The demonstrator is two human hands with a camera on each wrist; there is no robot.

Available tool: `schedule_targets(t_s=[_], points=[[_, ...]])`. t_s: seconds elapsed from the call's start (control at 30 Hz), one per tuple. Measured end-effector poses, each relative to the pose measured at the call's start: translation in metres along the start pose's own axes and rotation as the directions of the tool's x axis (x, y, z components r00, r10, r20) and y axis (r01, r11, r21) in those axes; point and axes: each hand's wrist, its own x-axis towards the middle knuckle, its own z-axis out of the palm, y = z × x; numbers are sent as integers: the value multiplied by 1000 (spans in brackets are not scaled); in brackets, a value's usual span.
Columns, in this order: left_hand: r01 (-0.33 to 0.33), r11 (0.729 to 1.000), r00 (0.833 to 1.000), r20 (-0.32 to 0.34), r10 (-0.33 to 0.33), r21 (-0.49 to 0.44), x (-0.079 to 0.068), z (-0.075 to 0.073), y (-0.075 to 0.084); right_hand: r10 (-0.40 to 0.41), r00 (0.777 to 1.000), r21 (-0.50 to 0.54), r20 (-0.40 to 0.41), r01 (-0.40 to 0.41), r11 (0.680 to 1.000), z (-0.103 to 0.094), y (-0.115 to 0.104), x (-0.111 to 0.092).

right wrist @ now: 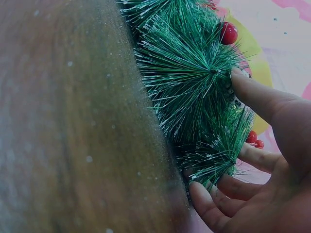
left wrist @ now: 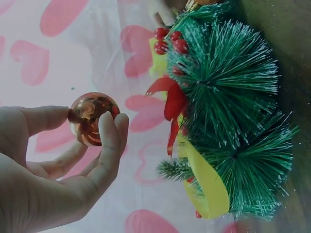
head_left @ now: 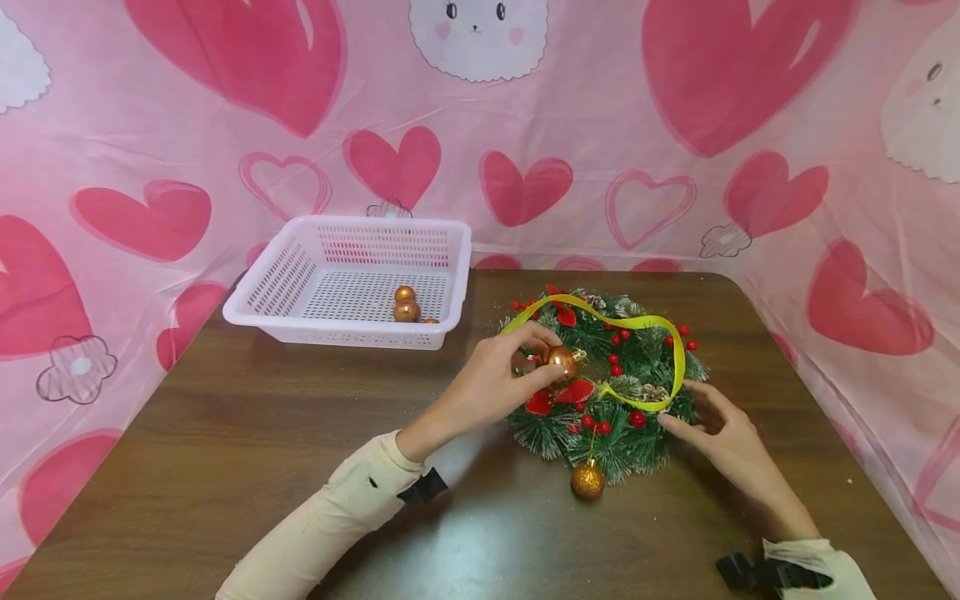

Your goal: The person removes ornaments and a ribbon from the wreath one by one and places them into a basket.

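My left hand point(head_left: 491, 379) pinches a shiny copper-coloured Christmas ball point(head_left: 562, 360) between thumb and fingertips, above the left part of the wreath. Its small gold cap points right in the head view. The green wreath point(head_left: 547, 433) lies on the table, with frosted needles, red berries, red leaves and pinecones. A yellow ribbon point(head_left: 678, 358) loops over it. From the wreath's front edge hangs a glittery gold ball point(head_left: 587, 480). At the right edge, my right hand point(head_left: 731, 442) holds the wreath, thumb on the needles point(right wrist: 204, 77) and fingers curved round the outer side.
A white perforated basket point(head_left: 258, 315) stands at the back left of the brown wooden table point(head_left: 247, 450). Several copper-coloured balls point(head_left: 407, 311) lie in its front right corner. A pink cloth point(head_left: 600, 108) with hearts hangs behind the table.
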Motion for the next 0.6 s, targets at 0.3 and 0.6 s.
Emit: schedule_targets(t_s=[0.3, 0.6], points=[[25, 986, 1000, 10, -24, -166, 3, -15, -3, -9, 1000, 3, -2, 9, 1000, 0, -1, -1], [34, 966, 999, -17, -40, -258, 6, -27, -3, -23, 1000, -6, -5, 23, 1000, 0, -1, -1]])
